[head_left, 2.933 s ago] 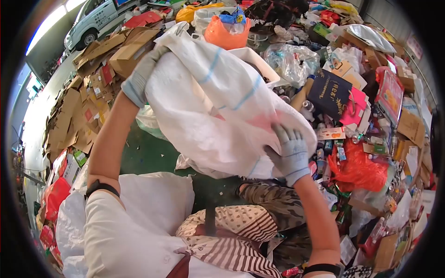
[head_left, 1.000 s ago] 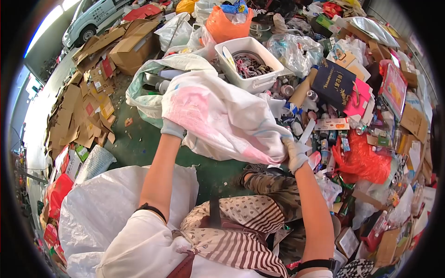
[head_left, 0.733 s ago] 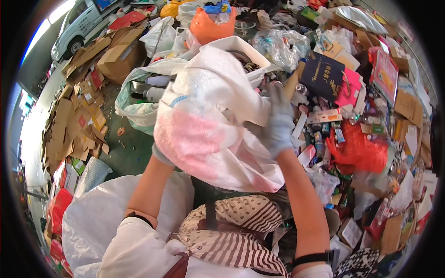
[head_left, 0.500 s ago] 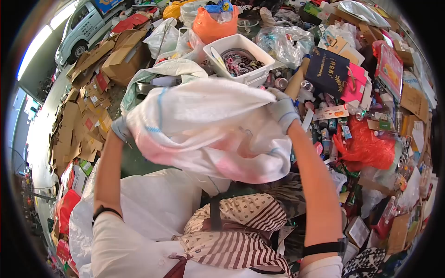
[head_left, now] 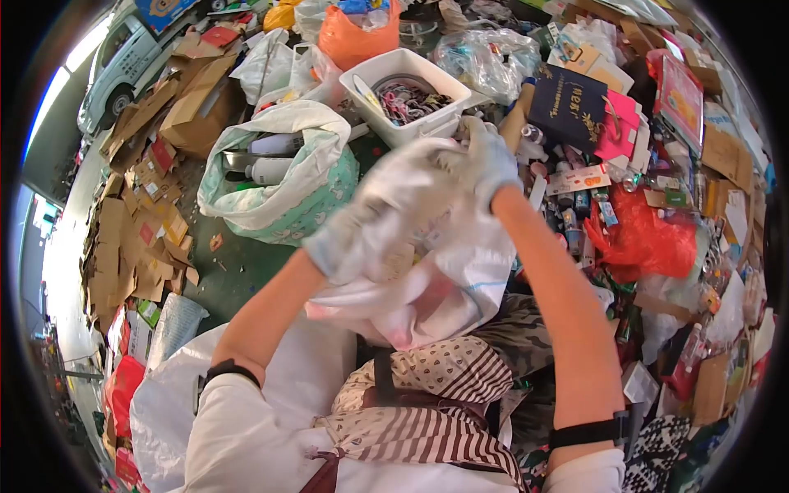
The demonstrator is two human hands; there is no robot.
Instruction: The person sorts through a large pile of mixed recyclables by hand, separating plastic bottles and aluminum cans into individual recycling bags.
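Observation:
A white woven sack [head_left: 464, 271] with faded pink print and a thin blue stripe hangs bunched in front of my body, its upper part smeared by motion. My right hand [head_left: 489, 160], in a pale glove, grips the top of the sack near the white bin. Lower and to the left, my gloved left hand [head_left: 349, 238] is closed on the gathered side of the cloth, its fingers partly blurred. Beyond my left hand stands a green-and-white patterned bag [head_left: 288, 197] with its rim rolled down, holding bottles and a metal pan.
A white plastic bin [head_left: 411, 111] of tangled cords sits ahead, beside an orange bag [head_left: 359, 37]. Flattened cardboard [head_left: 131, 238] is piled left. Mixed bottles, boxes and a red plastic bag [head_left: 645, 246] cover the right. A large white sack [head_left: 246, 361] lies by my legs.
My left hand has swung right and inward, bringing the stretched sack into a bunch. My right hand has moved slightly left and up. The green patterned bag is now uncovered.

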